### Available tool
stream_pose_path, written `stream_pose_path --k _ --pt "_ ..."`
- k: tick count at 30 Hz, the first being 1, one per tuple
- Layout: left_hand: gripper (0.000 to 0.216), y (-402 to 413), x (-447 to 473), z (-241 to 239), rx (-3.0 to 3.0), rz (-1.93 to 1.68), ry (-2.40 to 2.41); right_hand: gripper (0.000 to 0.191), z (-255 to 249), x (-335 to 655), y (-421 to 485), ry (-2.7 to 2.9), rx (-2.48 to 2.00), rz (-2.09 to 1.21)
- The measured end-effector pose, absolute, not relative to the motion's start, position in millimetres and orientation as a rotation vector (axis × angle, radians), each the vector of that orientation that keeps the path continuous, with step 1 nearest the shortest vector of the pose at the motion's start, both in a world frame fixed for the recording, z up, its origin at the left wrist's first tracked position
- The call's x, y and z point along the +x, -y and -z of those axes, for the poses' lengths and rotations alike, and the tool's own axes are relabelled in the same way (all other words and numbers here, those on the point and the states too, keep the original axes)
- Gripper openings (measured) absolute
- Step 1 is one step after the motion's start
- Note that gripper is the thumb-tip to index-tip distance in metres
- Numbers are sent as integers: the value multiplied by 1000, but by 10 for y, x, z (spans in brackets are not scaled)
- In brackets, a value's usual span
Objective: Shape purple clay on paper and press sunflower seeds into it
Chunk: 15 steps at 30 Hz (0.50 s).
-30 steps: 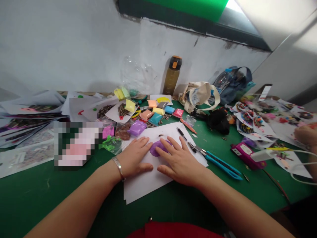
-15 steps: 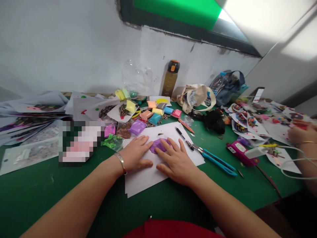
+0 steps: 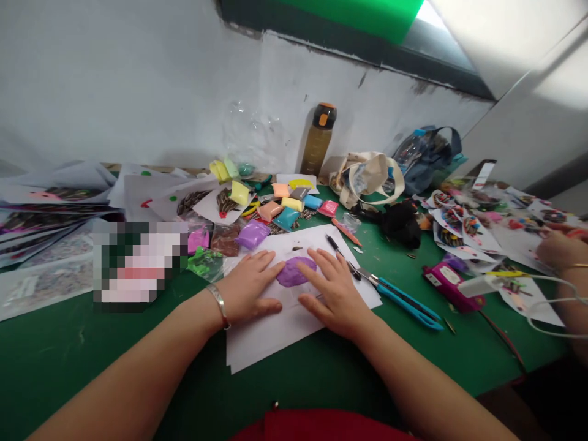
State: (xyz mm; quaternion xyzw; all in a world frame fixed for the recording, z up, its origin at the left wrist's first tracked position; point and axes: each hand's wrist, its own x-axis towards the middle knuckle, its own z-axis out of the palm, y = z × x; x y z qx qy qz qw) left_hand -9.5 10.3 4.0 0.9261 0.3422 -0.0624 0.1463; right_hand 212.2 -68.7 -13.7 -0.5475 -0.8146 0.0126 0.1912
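A flattened patch of purple clay (image 3: pixel 295 271) lies on white paper sheets (image 3: pixel 275 334) on the green table (image 3: pixel 68 361). My left hand (image 3: pixel 248 288), with a silver bracelet at the wrist, rests flat on the paper, its fingertips at the clay's left edge. My right hand (image 3: pixel 333 294) lies flat on the other side, fingers spread and touching the clay's right edge. Both hands are open and hold nothing.
Small coloured clay packets (image 3: pixel 275 211) and sunflower seeds lie behind the paper. A blue utility knife (image 3: pixel 404 300) and a pen (image 3: pixel 337 248) sit to the right. A brown bottle (image 3: pixel 318 139) and bags stand by the wall. Another person's hand (image 3: pixel 558 251) works at far right among picture cards.
My right hand has slid a little to the right, uncovering more of the purple clay. The left hand stays in place. The camera view shifted slightly.
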Motion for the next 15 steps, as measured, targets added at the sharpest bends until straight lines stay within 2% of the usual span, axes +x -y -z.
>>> stream_pose_path --k 6,12,15 --pt "80 -96 -87 -106 2628 247 -991 38 240 2342 515 1851 -1519 -60" --pt "79 -88 -82 -144 2572 238 -1003 34 202 2349 478 1935 -1453 -112" --pt "79 -97 -98 -145 2572 252 -965 39 182 2338 475 2001 -1495 -152"
